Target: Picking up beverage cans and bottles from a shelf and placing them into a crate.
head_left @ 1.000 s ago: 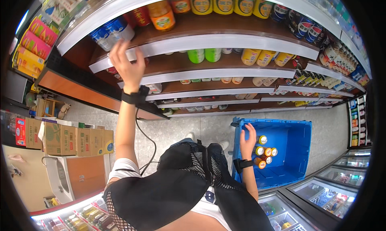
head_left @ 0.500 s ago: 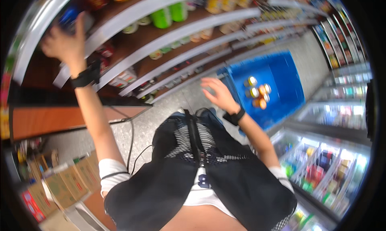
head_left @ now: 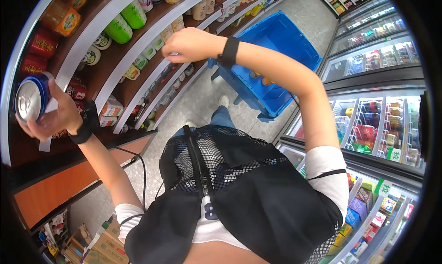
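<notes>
At the upper shelf on the far left, my left hand [head_left: 63,113] is closed round a blue drink can [head_left: 31,100], its silver top turned toward me. Beside that can stand red cans [head_left: 42,44] and jars with orange labels [head_left: 62,19]. My right hand [head_left: 193,44] reaches across in front of the middle shelves, its fingers curled together with nothing visible in them. Behind my right forearm stands a blue plastic crate [head_left: 244,91]. A few jars or cans [head_left: 267,81] show in it, partly covered by the arm.
Green bottles [head_left: 133,14] and small cups [head_left: 148,51] line the shelves. Glass-topped freezers [head_left: 363,121] run along the right. A black cable [head_left: 144,172] hangs by my left arm. Cardboard boxes [head_left: 108,241] lie at lower left.
My left hand has drawn the blue can toward the shelf's front. My right hand has moved up and left from beside the crate to the shelves, its fingers curling. The view has turned.
</notes>
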Demonstrator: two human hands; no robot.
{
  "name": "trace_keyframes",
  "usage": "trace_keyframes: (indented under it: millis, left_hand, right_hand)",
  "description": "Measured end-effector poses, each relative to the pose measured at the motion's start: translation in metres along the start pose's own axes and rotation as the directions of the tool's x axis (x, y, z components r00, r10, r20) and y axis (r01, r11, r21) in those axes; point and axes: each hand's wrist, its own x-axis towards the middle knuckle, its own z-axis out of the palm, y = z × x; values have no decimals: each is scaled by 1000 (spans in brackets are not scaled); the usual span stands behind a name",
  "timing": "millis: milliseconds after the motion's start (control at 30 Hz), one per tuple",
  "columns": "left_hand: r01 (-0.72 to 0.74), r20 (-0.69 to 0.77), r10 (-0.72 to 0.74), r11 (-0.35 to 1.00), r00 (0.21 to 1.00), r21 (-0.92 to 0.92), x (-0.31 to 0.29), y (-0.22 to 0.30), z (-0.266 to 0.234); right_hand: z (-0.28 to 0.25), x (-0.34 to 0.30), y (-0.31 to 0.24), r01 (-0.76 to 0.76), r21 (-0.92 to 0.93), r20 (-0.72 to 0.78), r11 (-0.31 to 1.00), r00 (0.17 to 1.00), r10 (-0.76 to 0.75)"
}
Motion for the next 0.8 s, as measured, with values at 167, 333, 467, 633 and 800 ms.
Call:
trace_keyframes:
  millis: [167,333,467,633,800]
  left_hand:
    - [446,118,-437,805,892,-392,18,88,-34]
    - [671,594,-347,550,725,-498,10,160,-45]
    - [795,826,-135,392,548,-463,2,202,-29]
    - [877,918,99,270,385,-397,-22,249,-31]
    - [917,892,343,162,293,-364,-31,290,-19]
  right_hand:
    - [-3,23,-30,-84,394,-139,915,979,150]
    - [-1,1,-61,-16,551,-291,835,933,210]
    - [27,-47,-60,-202,490,-288,848,881,377]
    - [38,-121,-79,-312,732,-74,606,848,526]
    - [54,-187,-85,-432,842,117,325,733,670]
